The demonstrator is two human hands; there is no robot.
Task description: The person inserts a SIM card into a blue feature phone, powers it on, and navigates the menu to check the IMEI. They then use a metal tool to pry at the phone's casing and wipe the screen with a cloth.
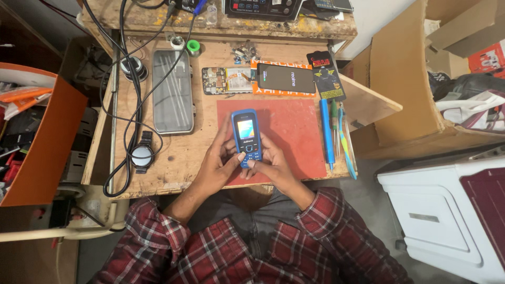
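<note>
A small blue keypad phone (246,135) with a lit screen is held upright over a red work mat (294,131). My left hand (218,160) wraps its left side, thumb on the keypad. My right hand (273,160) grips the right side, its thumb also on the keys. Both forearms wear a red plaid shirt.
On the wooden bench (173,158) lie a grey-framed glass panel (172,92), a wristwatch (142,154), black cables (126,105), an opened phone (226,80), a black smartphone (285,78), and screwdrivers (329,131). Cardboard boxes (405,79) stand right, an orange bin (42,142) left.
</note>
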